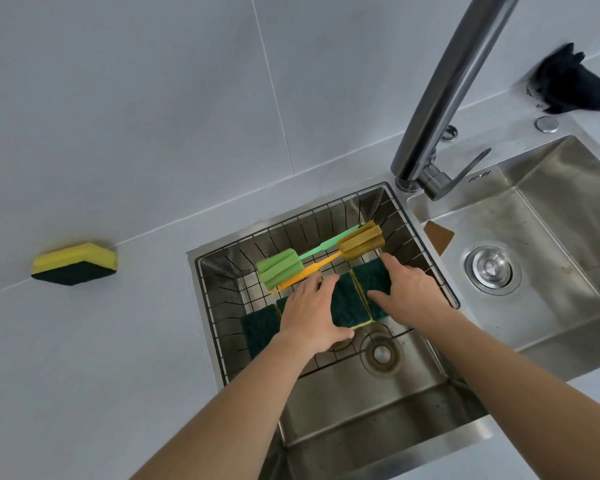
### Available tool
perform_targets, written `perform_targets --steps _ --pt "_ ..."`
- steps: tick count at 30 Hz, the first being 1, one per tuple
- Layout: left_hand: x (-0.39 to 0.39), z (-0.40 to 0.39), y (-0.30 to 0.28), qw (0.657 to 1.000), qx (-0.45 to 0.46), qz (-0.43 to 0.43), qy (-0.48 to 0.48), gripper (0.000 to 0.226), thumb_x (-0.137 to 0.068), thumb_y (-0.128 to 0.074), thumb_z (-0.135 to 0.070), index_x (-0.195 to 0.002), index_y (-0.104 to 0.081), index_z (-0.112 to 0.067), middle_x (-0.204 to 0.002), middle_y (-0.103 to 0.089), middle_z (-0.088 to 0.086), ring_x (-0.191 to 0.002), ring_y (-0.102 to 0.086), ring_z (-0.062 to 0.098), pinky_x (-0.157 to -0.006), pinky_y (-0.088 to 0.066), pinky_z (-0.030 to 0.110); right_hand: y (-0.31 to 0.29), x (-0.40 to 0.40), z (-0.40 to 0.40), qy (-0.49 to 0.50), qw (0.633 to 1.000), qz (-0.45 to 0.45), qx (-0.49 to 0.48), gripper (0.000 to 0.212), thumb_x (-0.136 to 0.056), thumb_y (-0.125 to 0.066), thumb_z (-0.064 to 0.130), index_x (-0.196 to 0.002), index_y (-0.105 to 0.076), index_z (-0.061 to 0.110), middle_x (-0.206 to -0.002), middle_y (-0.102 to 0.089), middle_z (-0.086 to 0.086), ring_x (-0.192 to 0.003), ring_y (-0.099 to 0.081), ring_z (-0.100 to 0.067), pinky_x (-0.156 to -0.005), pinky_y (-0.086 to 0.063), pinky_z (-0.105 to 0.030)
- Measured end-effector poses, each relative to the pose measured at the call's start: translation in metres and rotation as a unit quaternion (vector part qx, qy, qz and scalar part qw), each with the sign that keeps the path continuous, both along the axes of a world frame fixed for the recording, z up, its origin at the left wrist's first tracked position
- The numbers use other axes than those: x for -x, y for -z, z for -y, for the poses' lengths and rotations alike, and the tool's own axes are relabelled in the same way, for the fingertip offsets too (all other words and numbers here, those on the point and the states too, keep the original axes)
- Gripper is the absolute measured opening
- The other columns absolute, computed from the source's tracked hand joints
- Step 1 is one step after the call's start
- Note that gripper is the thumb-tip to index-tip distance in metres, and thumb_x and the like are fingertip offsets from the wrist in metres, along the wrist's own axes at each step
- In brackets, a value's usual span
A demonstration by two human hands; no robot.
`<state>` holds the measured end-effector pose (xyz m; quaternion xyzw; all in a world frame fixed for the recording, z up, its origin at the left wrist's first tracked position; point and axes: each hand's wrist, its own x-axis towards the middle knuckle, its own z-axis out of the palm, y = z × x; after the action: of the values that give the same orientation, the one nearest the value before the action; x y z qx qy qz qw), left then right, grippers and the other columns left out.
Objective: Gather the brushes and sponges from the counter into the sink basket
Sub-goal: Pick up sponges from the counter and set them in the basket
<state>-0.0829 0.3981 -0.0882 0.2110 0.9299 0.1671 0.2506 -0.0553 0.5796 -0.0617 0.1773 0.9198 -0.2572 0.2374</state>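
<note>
Inside the wire sink basket (pixel 219 327), rough green-topped sponges lie in a row along its near edge. The left hand (pixel 309 313) grips the middle sponge (pixel 345 303); the right hand (pixel 407 284) rests spread on the right sponge (pixel 371 275). Two foam-headed brushes (pixel 323 258) cross at the far edge. One yellow sponge (pixel 75 263) sits on the counter (pixel 84 358), by the wall.
</note>
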Motion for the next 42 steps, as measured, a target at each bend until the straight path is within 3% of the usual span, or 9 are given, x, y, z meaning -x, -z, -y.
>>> perform_targets --steps 2,6,11,18,26,36,42 --pt "0.003 -0.004 0.004 0.999 0.022 -0.003 0.032 0.099 -0.062 -0.080 -0.053 -0.142 -0.028 -0.027 -0.140 -0.041 -0.001 -0.130 -0.041 0.022 -0.111 -0.034 0.045 0.001 -0.002 0.004 -0.008 1.000 -0.004 -0.011 0.075 -0.085 -0.071 0.042 -0.144 -0.029 0.024 -0.119 -0.062 -0.004 -0.097 -0.063 -0.019 -0.076 -0.056 -0.031" --pt "0.004 -0.010 0.009 0.997 0.047 -0.022 0.053 0.101 -0.064 -0.078 -0.055 -0.144 -0.022 -0.027 -0.141 -0.042 0.001 -0.131 -0.040 0.025 -0.114 -0.029 0.045 0.007 -0.001 0.008 0.007 1.000 0.019 -0.006 0.089 -0.081 -0.076 0.040 -0.149 -0.020 0.026 -0.126 -0.058 -0.005 -0.103 -0.063 -0.022 -0.073 -0.054 -0.030" --pt "0.006 -0.009 0.008 0.997 0.052 -0.016 0.052 0.099 -0.065 -0.077 -0.052 -0.143 -0.022 -0.027 -0.133 -0.045 0.005 -0.125 -0.044 0.027 -0.111 -0.033 0.044 0.008 -0.001 0.005 0.013 0.999 -0.009 0.039 0.090 -0.080 -0.078 0.032 -0.150 -0.021 0.028 -0.129 -0.058 -0.003 -0.110 -0.062 -0.021 -0.086 -0.056 -0.035" --pt "0.012 0.005 0.006 0.998 0.030 0.020 0.050 0.100 -0.069 -0.072 -0.059 -0.145 -0.019 -0.025 -0.135 -0.045 0.002 -0.126 -0.045 0.023 -0.108 -0.038 0.043 0.008 -0.001 0.002 0.002 0.998 0.004 0.068 0.074 -0.092 -0.065 0.031 -0.152 -0.023 0.026 -0.126 -0.060 -0.006 -0.091 -0.052 -0.012 -0.077 -0.048 -0.025" --pt "0.010 0.006 0.003 0.998 0.018 0.017 0.050 0.091 -0.077 -0.068 -0.053 -0.148 -0.020 -0.021 -0.143 -0.043 0.001 -0.130 -0.042 0.022 -0.111 -0.036 0.042 0.007 -0.005 0.000 0.010 0.997 0.014 0.073 0.068 -0.094 -0.062 0.028 -0.151 -0.026 0.021 -0.125 -0.060 -0.008 -0.090 -0.053 -0.013 -0.074 -0.048 -0.025" --pt "0.013 0.022 -0.019 0.998 -0.007 0.062 -0.029 0.064 -0.088 -0.062 -0.040 -0.143 -0.035 -0.023 -0.142 -0.047 0.000 -0.128 -0.046 0.023 -0.103 -0.043 0.042 0.004 -0.012 0.005 -0.015 1.000 0.021 0.018 0.034 -0.095 -0.056 0.034 -0.124 -0.048 0.018 -0.083 -0.056 0.007 -0.073 -0.058 -0.007 -0.062 -0.051 -0.024" --pt "0.001 0.065 -0.037 0.994 -0.020 0.078 -0.077 0.055 -0.090 -0.059 -0.039 -0.141 -0.041 -0.027 -0.137 -0.054 0.003 -0.121 -0.055 0.022 -0.099 -0.048 0.040 -0.016 -0.021 0.015 -0.030 0.999 0.024 -0.020 0.032 -0.093 -0.054 0.036 -0.119 -0.055 0.017 -0.080 -0.058 0.006 -0.073 -0.061 -0.010 -0.063 -0.054 -0.027"
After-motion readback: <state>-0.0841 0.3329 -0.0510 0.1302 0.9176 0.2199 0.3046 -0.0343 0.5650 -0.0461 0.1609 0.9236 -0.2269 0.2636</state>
